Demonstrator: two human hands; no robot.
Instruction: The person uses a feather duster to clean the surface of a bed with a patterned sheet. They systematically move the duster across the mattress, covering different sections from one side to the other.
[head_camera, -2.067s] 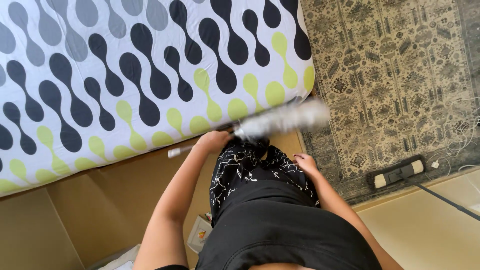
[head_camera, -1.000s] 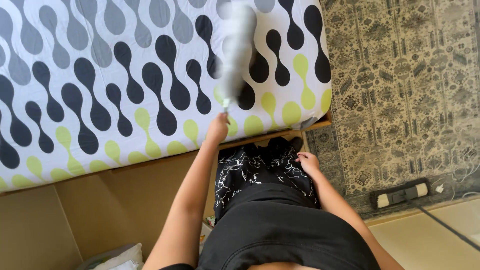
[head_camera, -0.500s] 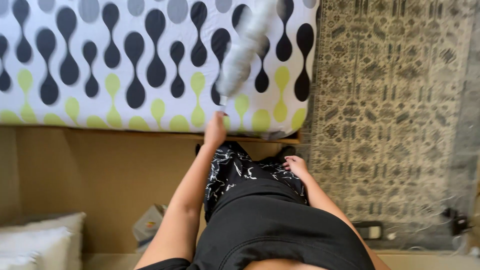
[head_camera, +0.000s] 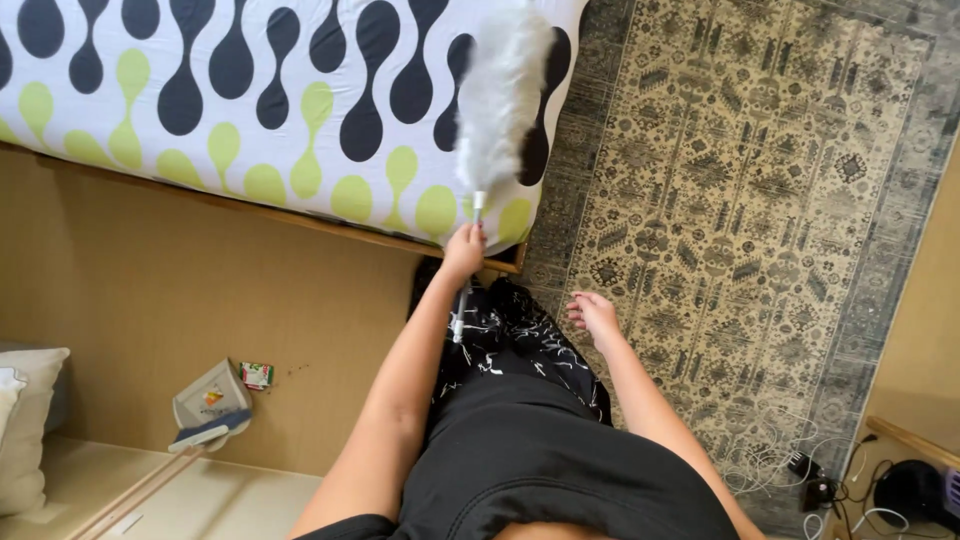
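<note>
My left hand (head_camera: 463, 250) grips the handle of a fluffy white-grey duster (head_camera: 497, 100). Its head lies over the near corner of a bed cover (head_camera: 250, 100) patterned with black and green blobs on white. The duster's thin white handle end (head_camera: 460, 318) sticks out below my fist. My right hand (head_camera: 594, 315) hangs beside my leg with fingers loosely apart, holding nothing, over the edge of the rug.
A beige and grey patterned rug (head_camera: 740, 220) lies to the right of the bed. A dustpan with brush (head_camera: 208, 408) and a small packet (head_camera: 257, 375) lie on the wooden floor at left. A pillow (head_camera: 22, 420) sits at far left. Cables (head_camera: 800, 460) lie at bottom right.
The duster swung from lying sideways near the bed edge to pointing up over the cover's corner. My view shifted so the bed moved up and left; the right hand stayed low.
</note>
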